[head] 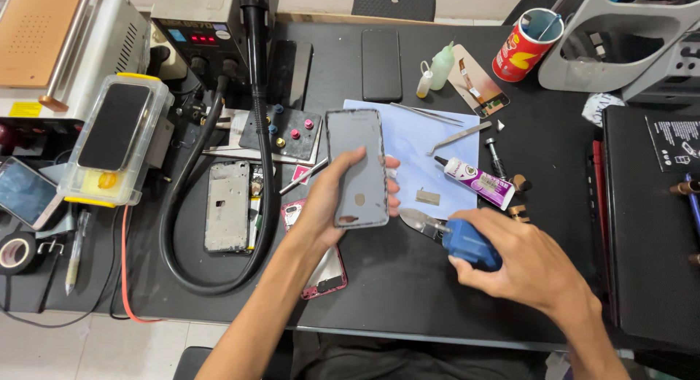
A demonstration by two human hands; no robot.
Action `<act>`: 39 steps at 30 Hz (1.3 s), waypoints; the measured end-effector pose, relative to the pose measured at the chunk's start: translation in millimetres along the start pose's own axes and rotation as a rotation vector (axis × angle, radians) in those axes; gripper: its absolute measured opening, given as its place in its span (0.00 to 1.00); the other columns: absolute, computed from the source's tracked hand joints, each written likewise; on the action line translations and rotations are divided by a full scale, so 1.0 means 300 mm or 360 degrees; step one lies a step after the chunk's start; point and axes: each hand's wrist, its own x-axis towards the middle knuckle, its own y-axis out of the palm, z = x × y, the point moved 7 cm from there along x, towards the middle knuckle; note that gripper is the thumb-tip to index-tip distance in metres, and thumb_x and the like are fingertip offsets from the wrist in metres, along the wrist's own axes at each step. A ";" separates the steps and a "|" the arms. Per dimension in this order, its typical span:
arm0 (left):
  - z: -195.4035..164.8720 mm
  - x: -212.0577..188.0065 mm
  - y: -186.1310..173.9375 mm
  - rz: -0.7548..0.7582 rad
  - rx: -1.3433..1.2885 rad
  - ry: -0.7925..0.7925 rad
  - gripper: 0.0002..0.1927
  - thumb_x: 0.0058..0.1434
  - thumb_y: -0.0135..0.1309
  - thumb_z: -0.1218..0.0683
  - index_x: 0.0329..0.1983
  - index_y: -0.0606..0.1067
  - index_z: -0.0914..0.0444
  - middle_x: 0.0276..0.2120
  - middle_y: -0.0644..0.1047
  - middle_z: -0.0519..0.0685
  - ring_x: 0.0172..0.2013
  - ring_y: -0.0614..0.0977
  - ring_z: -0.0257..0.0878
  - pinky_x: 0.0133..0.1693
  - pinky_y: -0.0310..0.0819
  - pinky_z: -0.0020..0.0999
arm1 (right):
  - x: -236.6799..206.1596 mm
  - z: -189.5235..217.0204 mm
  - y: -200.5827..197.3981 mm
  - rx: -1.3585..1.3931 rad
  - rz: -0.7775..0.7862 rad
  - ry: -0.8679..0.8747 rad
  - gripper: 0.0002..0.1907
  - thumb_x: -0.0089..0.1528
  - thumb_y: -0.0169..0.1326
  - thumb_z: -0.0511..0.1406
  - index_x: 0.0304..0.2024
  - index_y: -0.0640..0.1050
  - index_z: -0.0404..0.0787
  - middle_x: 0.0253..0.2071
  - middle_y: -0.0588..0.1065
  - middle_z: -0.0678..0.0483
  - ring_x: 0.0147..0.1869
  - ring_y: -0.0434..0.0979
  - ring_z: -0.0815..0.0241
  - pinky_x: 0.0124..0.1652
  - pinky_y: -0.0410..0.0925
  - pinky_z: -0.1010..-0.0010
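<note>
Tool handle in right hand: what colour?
Blue. The tool handle is gripped by the right hand, clearest in the head view.

grey phone panel | blue-handled tool | red-yellow can

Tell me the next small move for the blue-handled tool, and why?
Probably bring the blue-handled tool in the right hand up to the lower edge of the grey phone panel. The left hand holds that panel raised and tilted off the black mat, while the tool's metal tip sits just beside it, not yet touching.
</note>
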 end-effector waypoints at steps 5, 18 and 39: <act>-0.018 0.027 -0.014 -0.0053 0.0068 0.0040 0.29 0.70 0.40 0.41 0.56 0.74 0.70 0.34 0.79 0.56 0.34 0.84 0.46 0.42 0.83 0.43 | -0.001 -0.009 0.019 0.0024 -0.0026 0.0020 0.29 0.47 0.64 0.44 0.51 0.78 0.44 0.39 0.81 0.51 0.36 0.84 0.49 0.37 0.76 0.62; -0.010 0.033 -0.050 -0.0162 0.0091 0.0055 0.30 0.68 0.42 0.40 0.53 0.75 0.71 0.33 0.79 0.56 0.31 0.83 0.44 0.39 0.84 0.42 | 0.014 -0.085 0.143 0.0064 0.0035 0.0114 0.32 0.45 0.66 0.43 0.52 0.80 0.46 0.40 0.82 0.51 0.36 0.85 0.51 0.37 0.77 0.63; 0.033 0.043 -0.043 -0.0124 0.0015 0.0006 0.30 0.69 0.41 0.40 0.53 0.74 0.72 0.32 0.78 0.56 0.31 0.84 0.45 0.38 0.83 0.41 | 0.011 -0.080 0.172 0.0142 0.0010 0.0050 0.31 0.44 0.66 0.42 0.50 0.80 0.44 0.42 0.83 0.52 0.38 0.85 0.51 0.38 0.77 0.64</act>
